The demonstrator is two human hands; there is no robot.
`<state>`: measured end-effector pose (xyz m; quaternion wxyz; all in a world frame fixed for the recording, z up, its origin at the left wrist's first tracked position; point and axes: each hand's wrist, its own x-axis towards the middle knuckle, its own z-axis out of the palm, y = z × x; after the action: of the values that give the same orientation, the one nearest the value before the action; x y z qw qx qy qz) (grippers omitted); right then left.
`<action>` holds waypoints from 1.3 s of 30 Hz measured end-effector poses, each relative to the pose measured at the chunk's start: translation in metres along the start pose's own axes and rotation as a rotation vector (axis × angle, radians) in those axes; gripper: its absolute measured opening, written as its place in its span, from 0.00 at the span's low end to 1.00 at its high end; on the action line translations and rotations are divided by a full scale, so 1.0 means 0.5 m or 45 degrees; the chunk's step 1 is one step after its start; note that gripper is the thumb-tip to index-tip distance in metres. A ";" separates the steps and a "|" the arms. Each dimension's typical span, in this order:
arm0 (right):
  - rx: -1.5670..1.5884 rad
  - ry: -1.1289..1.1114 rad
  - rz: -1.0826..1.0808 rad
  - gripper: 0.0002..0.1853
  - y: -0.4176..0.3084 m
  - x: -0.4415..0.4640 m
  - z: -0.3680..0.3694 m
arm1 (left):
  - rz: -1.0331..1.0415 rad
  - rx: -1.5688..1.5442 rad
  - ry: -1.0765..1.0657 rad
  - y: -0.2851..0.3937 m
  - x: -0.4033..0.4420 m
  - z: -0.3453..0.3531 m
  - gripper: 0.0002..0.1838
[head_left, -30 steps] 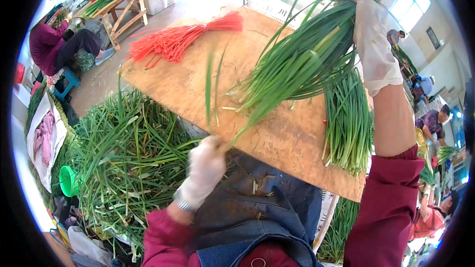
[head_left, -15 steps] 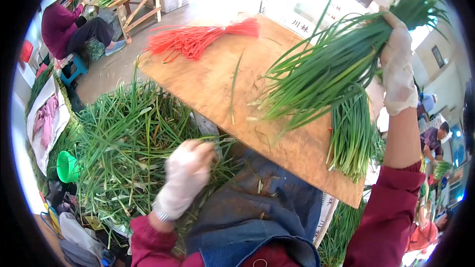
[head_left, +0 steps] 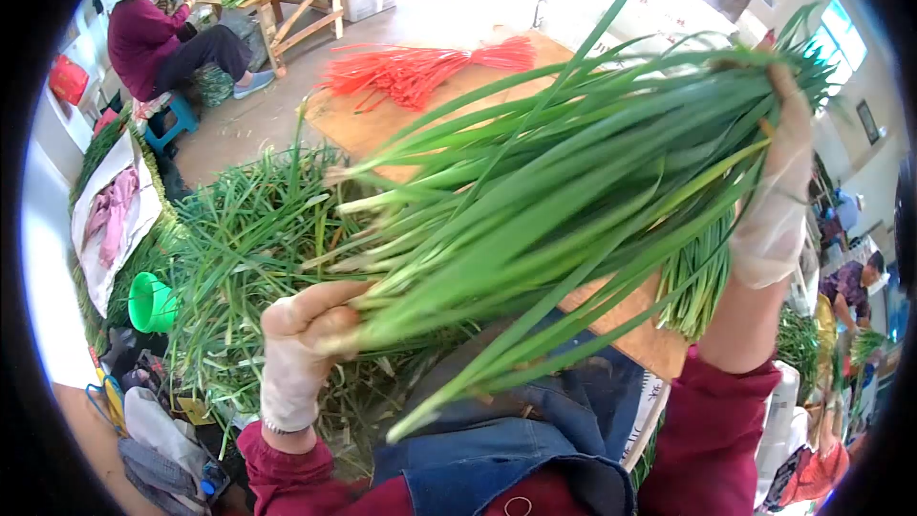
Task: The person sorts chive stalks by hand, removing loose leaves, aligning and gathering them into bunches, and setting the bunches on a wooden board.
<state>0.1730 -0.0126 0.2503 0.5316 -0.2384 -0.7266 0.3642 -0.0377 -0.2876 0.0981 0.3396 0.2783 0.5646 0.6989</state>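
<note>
From my remote view, a loose bundle of garlic chives [head_left: 554, 191] hangs above a wooden board [head_left: 358, 131], spanning both gloved hands. Its long axis slants from pale stem ends at lower left to leafy tips at upper right. The right hand [head_left: 781, 186] grips the leafy end, raised high; the left hand [head_left: 304, 349], lower and nearer the stem ends, appears to pinch a few between thumb and fingers. Red ties [head_left: 406, 75] lie on the board beyond.

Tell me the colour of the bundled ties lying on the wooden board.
The ties are red, seen in the head view.
</note>
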 end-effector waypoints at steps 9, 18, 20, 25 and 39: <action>0.836 0.387 0.687 0.10 0.232 -0.071 -0.030 | 0.150 1.132 0.222 -0.018 -0.068 -0.144 0.05; 0.743 0.540 0.503 0.07 0.166 -0.067 -0.077 | 0.575 1.848 0.307 -0.104 0.007 -0.136 0.18; 0.526 0.598 0.464 0.07 0.105 -0.074 -0.030 | 0.806 1.497 0.107 -0.110 0.059 -0.010 0.20; 0.715 0.551 0.482 0.08 0.088 -0.067 -0.011 | 1.024 1.379 -0.302 -0.172 0.131 0.179 0.18; 0.854 0.411 0.637 0.08 0.110 -0.071 0.016 | 0.611 1.631 -0.432 -0.098 0.032 -0.076 0.06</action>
<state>0.1745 -0.0065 0.1847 0.5818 -0.2751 -0.3960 0.6550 -0.0693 -0.2913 0.0425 0.0287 0.6455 0.7273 0.2315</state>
